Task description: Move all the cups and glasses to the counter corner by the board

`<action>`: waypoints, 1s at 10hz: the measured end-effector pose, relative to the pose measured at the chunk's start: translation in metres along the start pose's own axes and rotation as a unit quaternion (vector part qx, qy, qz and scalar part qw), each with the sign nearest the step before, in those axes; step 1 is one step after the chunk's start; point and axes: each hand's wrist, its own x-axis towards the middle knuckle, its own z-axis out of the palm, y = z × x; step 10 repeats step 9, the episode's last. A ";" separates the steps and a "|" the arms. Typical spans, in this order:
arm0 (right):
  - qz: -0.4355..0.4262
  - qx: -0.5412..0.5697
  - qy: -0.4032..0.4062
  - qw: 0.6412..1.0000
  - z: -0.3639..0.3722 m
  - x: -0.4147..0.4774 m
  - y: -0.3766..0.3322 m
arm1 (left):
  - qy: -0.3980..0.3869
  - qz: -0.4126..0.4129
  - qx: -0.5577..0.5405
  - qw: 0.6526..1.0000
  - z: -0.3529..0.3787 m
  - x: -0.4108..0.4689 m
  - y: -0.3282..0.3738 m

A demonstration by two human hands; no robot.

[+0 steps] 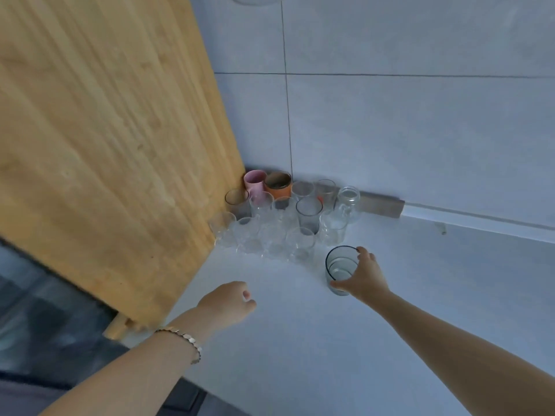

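Note:
Several clear glasses (271, 232) stand packed together in the counter corner, beside a large wooden board (105, 145) that leans against the wall. A pink cup (254, 181) and an orange cup (278, 184) are at the back of the group. A glass jar (348, 202) stands at its right end. My right hand (365, 273) grips a dark-rimmed glass (339, 267) standing on the white counter (300, 340), just in front and to the right of the group. My left hand (228, 303) hovers over the counter with its fingers curled and nothing in it.
A tiled wall (405, 130) rises behind the corner, with a grey strip (381, 205) along its base. The counter's front edge drops off at the lower left, where a dark floor (45, 310) shows.

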 end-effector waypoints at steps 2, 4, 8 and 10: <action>0.042 0.015 0.017 0.999 0.025 0.060 -0.027 | -0.021 0.023 -0.007 0.999 -0.031 0.068 -0.009; 0.092 0.014 0.053 0.994 0.037 0.073 -0.029 | -0.066 0.072 0.011 0.995 -0.036 0.112 -0.014; 0.208 -0.105 -0.087 0.969 0.019 0.052 -0.030 | -0.156 0.195 0.097 0.963 -0.044 0.150 -0.007; 0.184 -0.145 -0.068 0.970 0.008 0.030 -0.038 | -0.180 0.204 0.128 0.954 -0.050 0.137 0.011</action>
